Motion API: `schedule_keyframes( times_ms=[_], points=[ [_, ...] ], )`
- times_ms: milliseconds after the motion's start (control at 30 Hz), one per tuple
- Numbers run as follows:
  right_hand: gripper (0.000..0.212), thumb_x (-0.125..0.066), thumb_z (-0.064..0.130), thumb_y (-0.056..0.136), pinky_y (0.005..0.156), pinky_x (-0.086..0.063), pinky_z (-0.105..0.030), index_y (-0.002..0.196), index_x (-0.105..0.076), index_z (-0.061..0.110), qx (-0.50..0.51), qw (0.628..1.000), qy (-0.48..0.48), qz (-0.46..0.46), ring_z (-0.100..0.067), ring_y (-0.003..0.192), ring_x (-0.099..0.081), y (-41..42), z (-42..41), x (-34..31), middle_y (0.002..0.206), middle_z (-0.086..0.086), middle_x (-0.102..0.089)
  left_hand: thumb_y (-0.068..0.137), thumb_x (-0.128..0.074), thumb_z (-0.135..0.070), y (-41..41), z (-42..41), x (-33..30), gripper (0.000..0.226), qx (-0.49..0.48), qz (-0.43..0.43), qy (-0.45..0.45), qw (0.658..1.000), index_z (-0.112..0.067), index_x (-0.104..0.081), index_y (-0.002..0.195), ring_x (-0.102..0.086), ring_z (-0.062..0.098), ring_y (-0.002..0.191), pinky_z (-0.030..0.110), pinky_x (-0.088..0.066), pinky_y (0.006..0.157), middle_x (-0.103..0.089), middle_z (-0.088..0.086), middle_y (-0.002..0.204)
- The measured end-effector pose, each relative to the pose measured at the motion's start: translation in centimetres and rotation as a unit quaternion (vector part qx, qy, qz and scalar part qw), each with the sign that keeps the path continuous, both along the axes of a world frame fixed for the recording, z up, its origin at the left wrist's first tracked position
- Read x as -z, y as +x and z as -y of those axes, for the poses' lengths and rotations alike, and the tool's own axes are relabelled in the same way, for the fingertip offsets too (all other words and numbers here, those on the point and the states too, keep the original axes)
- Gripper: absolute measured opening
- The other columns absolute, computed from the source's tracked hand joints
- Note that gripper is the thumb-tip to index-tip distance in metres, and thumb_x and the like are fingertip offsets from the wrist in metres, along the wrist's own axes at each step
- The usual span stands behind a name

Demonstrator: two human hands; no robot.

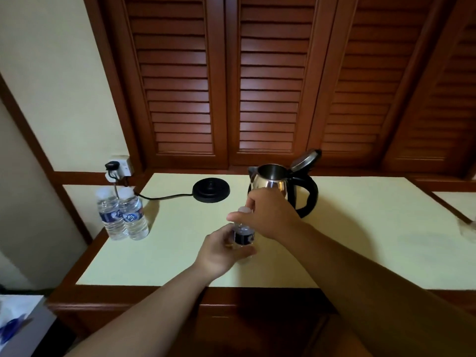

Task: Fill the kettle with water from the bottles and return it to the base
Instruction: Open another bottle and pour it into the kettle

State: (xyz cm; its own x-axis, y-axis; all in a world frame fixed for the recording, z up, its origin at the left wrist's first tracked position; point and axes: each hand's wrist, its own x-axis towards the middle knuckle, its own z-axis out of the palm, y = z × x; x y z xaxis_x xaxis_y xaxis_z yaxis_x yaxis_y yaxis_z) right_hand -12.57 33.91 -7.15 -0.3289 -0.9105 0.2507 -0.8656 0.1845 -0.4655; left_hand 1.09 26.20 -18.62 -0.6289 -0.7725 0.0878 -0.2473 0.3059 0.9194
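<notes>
Two hands: left hand [223, 249] grips the held bottle [243, 234]; right hand [268, 215] pinches its cap [244, 209].
Kettle [277, 182]: lid open, just behind, off base [211, 189].
Spare bottles [122, 215]: far left.

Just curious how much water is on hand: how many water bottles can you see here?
3. Two capped bottles stand together at the table's left edge below the wall socket. A third bottle is gripped by the left hand, the right hand at its cap.
</notes>
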Motion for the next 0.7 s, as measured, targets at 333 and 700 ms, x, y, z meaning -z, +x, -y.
schedule_keyframes(
  times_ms=[333, 700],
  points=[
    [0.028, -0.072, 0.03, 0.092, 0.083, -0.054, -0.03, 0.116, -0.076, 0.017, -0.15, 0.986, 0.073, 0.029, -0.01, 0.095, -0.064, -2.1, -0.5, -2.0, 0.108, 0.006, -0.068, 0.073, -0.081, -0.048, -0.1, 0.7, -0.2, 0.039, 0.052, 0.05, 0.015, 0.997, -0.046, -0.069, 0.11, -0.071, 0.016, 0.1, 0.04, -0.056, 0.094, -0.076, -0.013, 0.103],
    [0.03, -0.076, 0.042, 0.085, 0.075, -0.053, -0.027, 0.109, -0.073, 0.023, -0.117, 0.992, 0.028, 0.031, -0.005, 0.087, -0.06, -2.2, 0.0, -0.7, 0.096, 0.014, -0.062, 0.072, -0.084, -0.045, -0.2, 0.9, 0.1, 0.041, 0.059, 0.034, 0.013, 0.998, -0.043, -0.07, 0.11, -0.073, 0.017, 0.099, 0.037, -0.057, 0.091, -0.077, -0.011, 0.103]
  ],
)
